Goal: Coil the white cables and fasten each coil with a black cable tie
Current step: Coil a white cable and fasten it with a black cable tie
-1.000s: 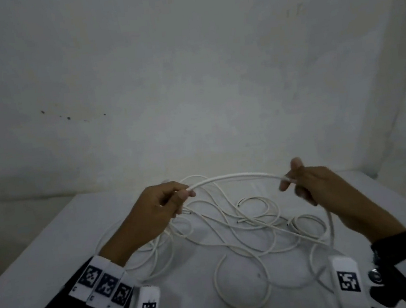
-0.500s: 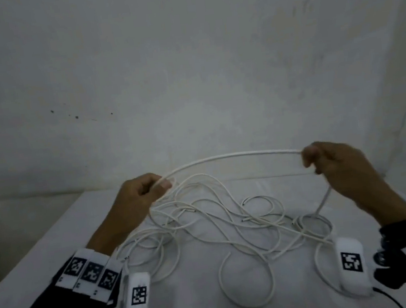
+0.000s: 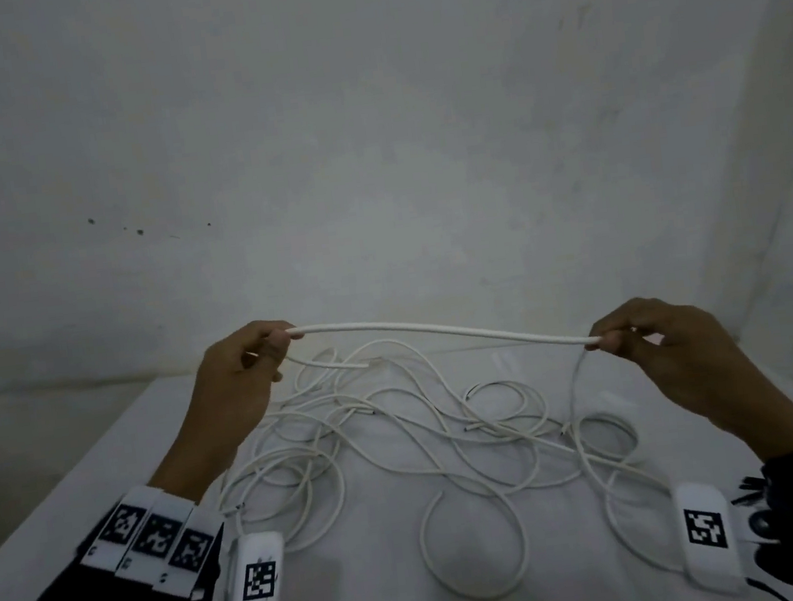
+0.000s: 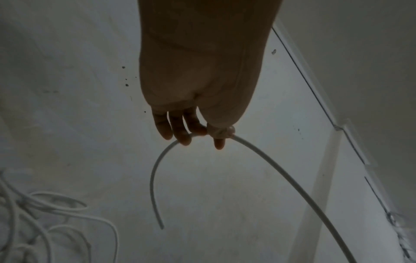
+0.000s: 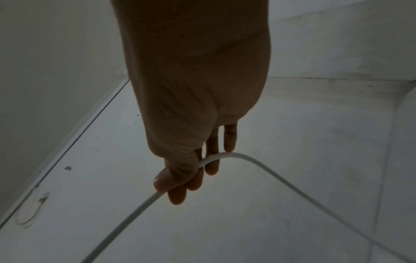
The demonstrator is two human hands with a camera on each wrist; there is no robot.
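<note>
As our hands have drawn apart, the left hand [image 3: 239,367] and right hand [image 3: 656,344] each pinch one white cable [image 3: 442,330], now stretched between them above the tangle [image 3: 399,428]; we judge coiling can begin.

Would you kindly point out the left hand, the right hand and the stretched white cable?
left hand [image 3: 239,372], head view, back of the hand.
right hand [image 3: 661,344], head view, back of the hand.
stretched white cable [image 3: 442,330], head view, middle of the span between the hands.
</note>
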